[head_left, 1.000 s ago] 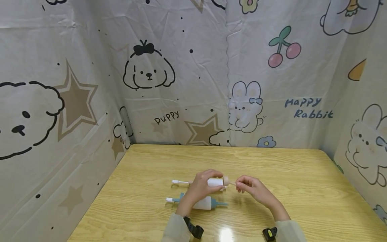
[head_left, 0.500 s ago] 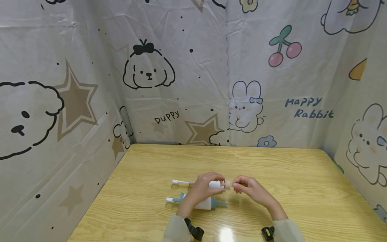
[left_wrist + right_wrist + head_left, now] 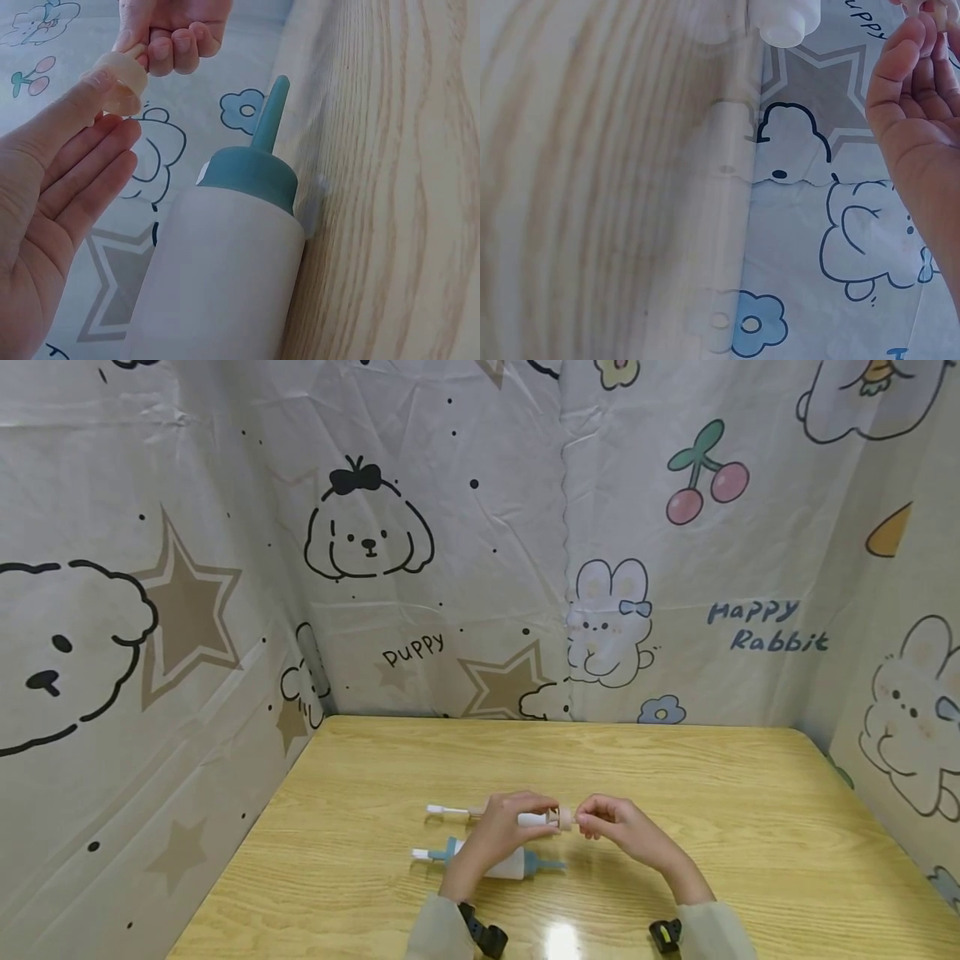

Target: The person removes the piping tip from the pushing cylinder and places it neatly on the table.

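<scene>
My left hand holds a pale peach nozzle cap between thumb and fingers, its lower fingers extended below it. From the other side my right hand pinches the cap's thin spout with thumb and index finger. Behind the left hand lies a white bottle, its bare white neck showing in the right wrist view. Nearer me lies a second white bottle with a teal cap and a long teal spout. The left wrist passes over that bottle in the head view.
A white-tipped rod sticks out left of the left hand. Another white tip on a teal stem extends from the nearer bottle. The wood-grain table is enclosed by a printed cloth at the back and sides.
My right hand has moved slightly left and closer to the left hand. The nozzle cap has shifted a little down and is tilted differently. Both bottles stay put.
</scene>
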`<state>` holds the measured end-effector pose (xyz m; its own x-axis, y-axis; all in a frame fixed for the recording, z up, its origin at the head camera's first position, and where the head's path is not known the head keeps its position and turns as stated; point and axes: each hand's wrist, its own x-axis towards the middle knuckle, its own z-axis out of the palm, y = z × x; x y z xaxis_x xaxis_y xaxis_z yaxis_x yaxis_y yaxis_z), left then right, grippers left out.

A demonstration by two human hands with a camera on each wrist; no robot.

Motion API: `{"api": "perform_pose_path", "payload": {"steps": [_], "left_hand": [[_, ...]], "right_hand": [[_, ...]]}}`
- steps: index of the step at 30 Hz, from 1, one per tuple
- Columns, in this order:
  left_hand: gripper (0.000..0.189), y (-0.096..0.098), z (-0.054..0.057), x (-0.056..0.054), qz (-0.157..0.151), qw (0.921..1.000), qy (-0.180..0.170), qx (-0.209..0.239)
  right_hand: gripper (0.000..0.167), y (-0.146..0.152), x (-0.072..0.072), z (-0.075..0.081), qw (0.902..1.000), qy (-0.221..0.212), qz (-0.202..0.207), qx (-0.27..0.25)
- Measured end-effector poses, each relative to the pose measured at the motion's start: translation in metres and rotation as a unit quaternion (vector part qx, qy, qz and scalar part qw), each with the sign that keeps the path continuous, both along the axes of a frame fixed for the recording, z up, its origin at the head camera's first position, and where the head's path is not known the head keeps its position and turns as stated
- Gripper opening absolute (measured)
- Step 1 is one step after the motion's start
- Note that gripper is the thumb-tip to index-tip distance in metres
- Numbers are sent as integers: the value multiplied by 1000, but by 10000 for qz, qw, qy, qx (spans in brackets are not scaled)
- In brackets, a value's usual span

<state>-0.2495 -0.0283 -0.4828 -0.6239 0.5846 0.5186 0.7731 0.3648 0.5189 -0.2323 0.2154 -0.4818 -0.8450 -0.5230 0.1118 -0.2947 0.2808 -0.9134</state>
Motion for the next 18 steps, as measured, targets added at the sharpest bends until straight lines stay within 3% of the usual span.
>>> {"api": "perform_pose_path", "payload": {"steps": [10, 18], "left_hand": [[33, -1, -1, 0, -117, 9997, -131, 153], [33, 0, -3, -2, 27, 9990, 170, 424]], "right_hand": [[33, -1, 0, 5, 9999, -77, 44, 102], [33, -7, 2, 8, 9964, 64, -808, 261]]}}
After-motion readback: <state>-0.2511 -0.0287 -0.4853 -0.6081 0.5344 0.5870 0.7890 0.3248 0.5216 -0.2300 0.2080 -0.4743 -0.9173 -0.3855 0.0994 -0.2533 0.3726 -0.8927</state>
